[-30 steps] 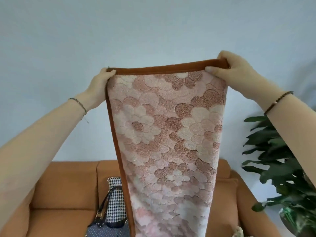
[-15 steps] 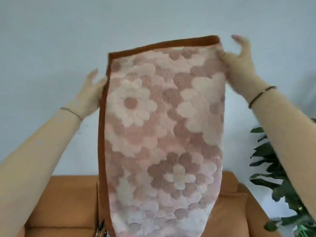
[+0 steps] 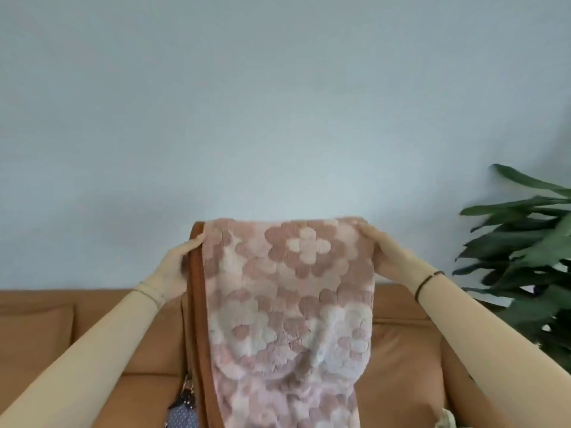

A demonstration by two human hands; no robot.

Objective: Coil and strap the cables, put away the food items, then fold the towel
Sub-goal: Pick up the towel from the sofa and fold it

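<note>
Fingers (image 3: 195, 242) of the left hand (image 3: 177, 268) pinch the towel (image 3: 290, 304) at its upper left corner, the thumb on the brown border and the rest hidden behind the cloth. The right hand (image 3: 391, 257) grips the upper right corner, thumb on the front. The towel, pink with a flower pattern, hangs in the middle of the frame, folded over along its top, and runs off the bottom edge. A thin bracelet (image 3: 148, 291) circles the left wrist, a dark band (image 3: 428, 284) the right. Behind, a tan sofa (image 3: 61, 335) spans the lower frame. A dotted blue bag (image 3: 182, 412) peeks out at the bottom, just left of the towel. A green plant (image 3: 525, 257) stands at the right edge against a pale wall (image 3: 278, 103).
</note>
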